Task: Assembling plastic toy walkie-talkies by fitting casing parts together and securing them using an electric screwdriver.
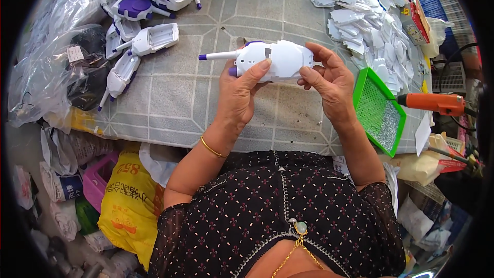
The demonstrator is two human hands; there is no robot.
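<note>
Above the near part of the table my left hand (237,90) grips a white-and-purple plastic toy housing (248,65), thumb on top and fingers hidden beneath. A white rod (218,56) with a purple tip sticks out of it to the left. Over its right part lies a smooth white plastic cover (291,57). My right hand (332,82) pinches that cover's right end between thumb and fingers. Whether the cover sits fully flush I cannot tell; a dark slot shows beside its left edge.
Several similar housings (154,38) lie at the back left, by clear plastic bags (46,72). White covers (368,31) are heaped at the back right. A green tray (364,85) of small metal pieces and an orange electric screwdriver (432,103) are at the right. Yellow bag (131,201) below left.
</note>
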